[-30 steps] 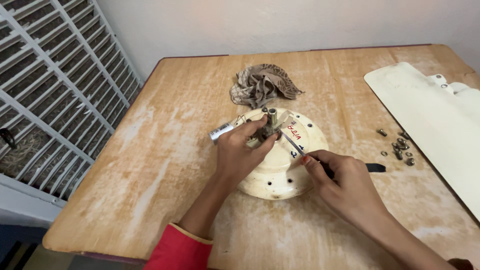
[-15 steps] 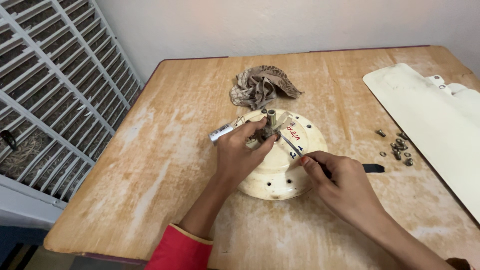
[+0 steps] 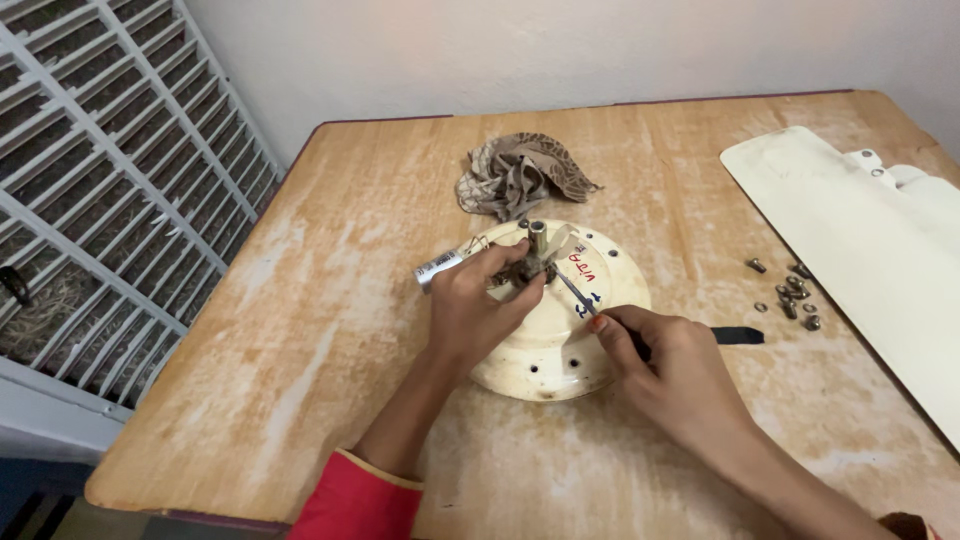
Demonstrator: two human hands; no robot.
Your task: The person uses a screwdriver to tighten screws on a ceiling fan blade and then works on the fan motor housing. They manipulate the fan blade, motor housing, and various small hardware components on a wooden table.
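Observation:
A round cream fan motor housing [image 3: 560, 345] lies flat on the wooden table [image 3: 330, 300], its short metal shaft [image 3: 537, 237] standing up at the centre. My left hand [image 3: 480, 305] is closed around a silver cylindrical tool [image 3: 441, 267] and rests against the hub beside the shaft. My right hand [image 3: 665, 365] grips a screwdriver with a black handle [image 3: 737, 335]; its thin blade [image 3: 572, 292] slants up-left and its tip sits at the hub close to the shaft.
A crumpled brown patterned cloth [image 3: 520, 175] lies just behind the housing. Several loose screws [image 3: 790, 295] are scattered at the right, next to cream fan blades [image 3: 870, 240]. A white metal grille [image 3: 100, 190] stands past the table's left edge.
Both hands stay at the hub with only slight shifts. The view has drifted a little, so the housing sits marginally lower in frame.

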